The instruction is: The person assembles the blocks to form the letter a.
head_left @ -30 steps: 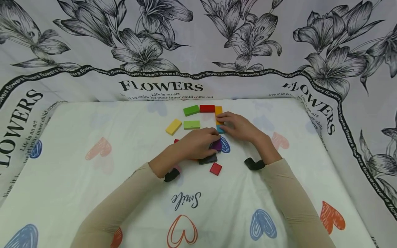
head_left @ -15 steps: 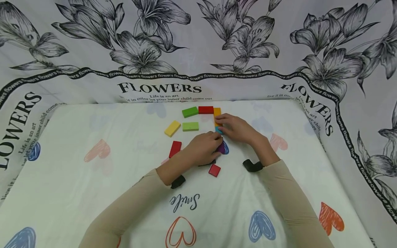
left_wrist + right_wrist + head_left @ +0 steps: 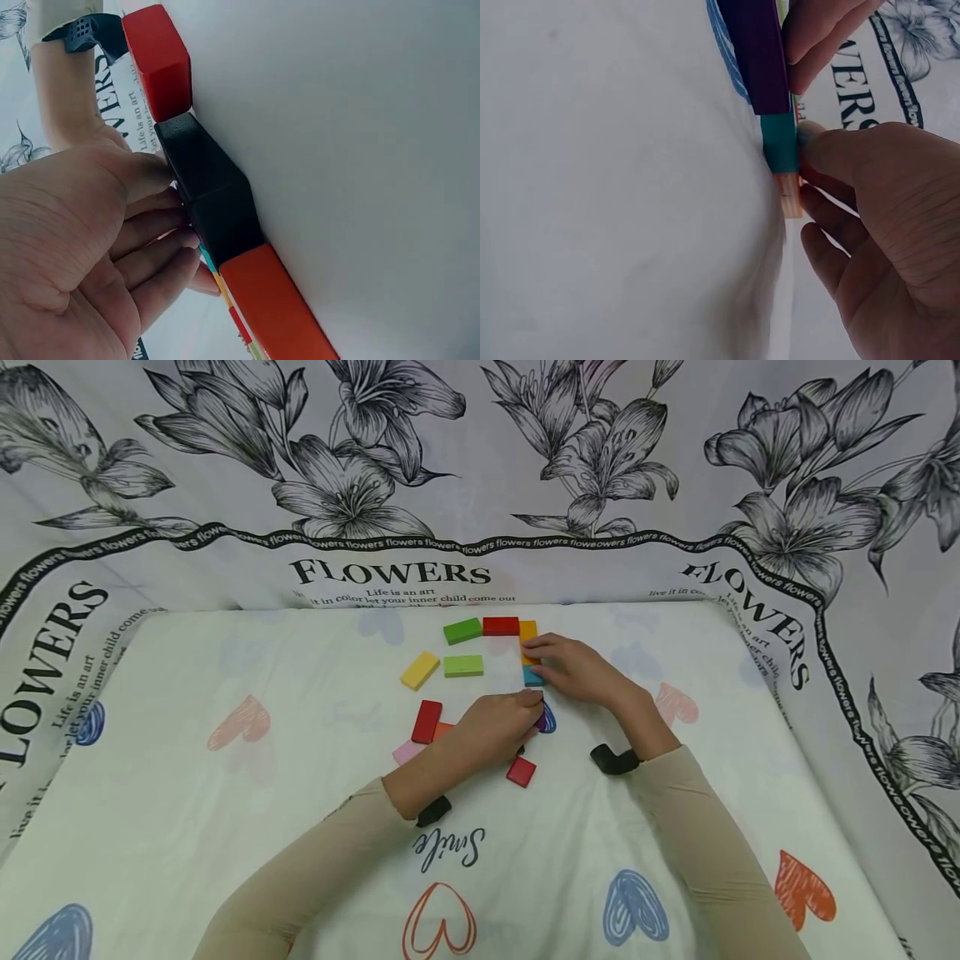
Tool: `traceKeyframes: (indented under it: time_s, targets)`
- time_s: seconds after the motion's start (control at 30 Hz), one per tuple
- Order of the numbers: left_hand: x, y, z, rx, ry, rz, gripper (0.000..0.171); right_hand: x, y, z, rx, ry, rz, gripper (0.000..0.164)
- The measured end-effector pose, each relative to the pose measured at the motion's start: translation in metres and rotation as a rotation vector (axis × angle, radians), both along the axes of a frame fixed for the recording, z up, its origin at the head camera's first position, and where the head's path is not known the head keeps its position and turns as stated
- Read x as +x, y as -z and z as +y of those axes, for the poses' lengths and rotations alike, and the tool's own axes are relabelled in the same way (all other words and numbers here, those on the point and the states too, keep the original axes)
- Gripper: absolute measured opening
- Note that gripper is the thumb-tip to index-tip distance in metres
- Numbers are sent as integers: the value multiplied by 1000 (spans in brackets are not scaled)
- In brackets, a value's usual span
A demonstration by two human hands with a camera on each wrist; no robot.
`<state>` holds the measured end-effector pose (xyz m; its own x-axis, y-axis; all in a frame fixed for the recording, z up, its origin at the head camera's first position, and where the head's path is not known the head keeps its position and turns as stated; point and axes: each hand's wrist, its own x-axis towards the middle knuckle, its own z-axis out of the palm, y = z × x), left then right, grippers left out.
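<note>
My left hand [image 3: 498, 727] pinches a purple block [image 3: 759, 56] between thumb and fingers, just short of the blue block [image 3: 533, 676] in the head view. The hand covers most of the purple block there. In the left wrist view, the thumb lies beside a black block [image 3: 206, 187], which stands between a red block [image 3: 161, 64] and an orange-red block [image 3: 281, 307]. My right hand [image 3: 581, 668] rests its thumb at the blue block and its fingers over the yellow-orange block [image 3: 528, 635]. These two blocks stand end to end.
At the far side lie a red block [image 3: 501, 627] and a green block [image 3: 462, 631]. A light green block [image 3: 463, 666] and a yellow block [image 3: 420, 671] lie nearer. Further left are another red block [image 3: 427, 722] and a pink block [image 3: 407, 752]. Black straps [image 3: 615, 758] hang at both wrists.
My left hand has shifted a little right with the purple block, uncovering the left red, orange-red and pink blocks and covering more of the black one. The right hand has stayed in place.
</note>
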<state>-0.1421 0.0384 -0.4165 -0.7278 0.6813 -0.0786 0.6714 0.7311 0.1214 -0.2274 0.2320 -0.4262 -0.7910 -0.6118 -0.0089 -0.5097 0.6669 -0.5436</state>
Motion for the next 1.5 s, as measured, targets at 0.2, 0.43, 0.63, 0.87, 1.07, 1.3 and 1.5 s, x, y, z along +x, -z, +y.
traceKeyframes:
  time_s: [0.2, 0.43, 0.63, 0.87, 1.07, 1.3, 1.5]
  targets:
    - [-1, -1, 1, 15, 6, 14, 42, -2, 3, 1, -16, 3, -10, 42]
    - [-4, -1, 2, 31, 20, 42, 41, -2, 2, 2, -1, 16, -20, 43]
    - [-5, 0, 2, 14, 33, 57, 40, 0, 3, 3, -13, 17, -38, 42]
    - [-6, -1, 2, 4, 35, 59, 38, 1, 3, 3, -20, 10, -24, 42]
    - [-6, -1, 2, 15, 31, 83, 37, 0, 3, 3, -18, 13, -26, 42]
    - [-5, 0, 1, 52, 1, 70, 37, -1, 3, 1, -10, 9, -22, 42]
    - [-6, -1, -5, 112, -37, -40, 50, -1, 2, 2, -7, 12, -22, 42]
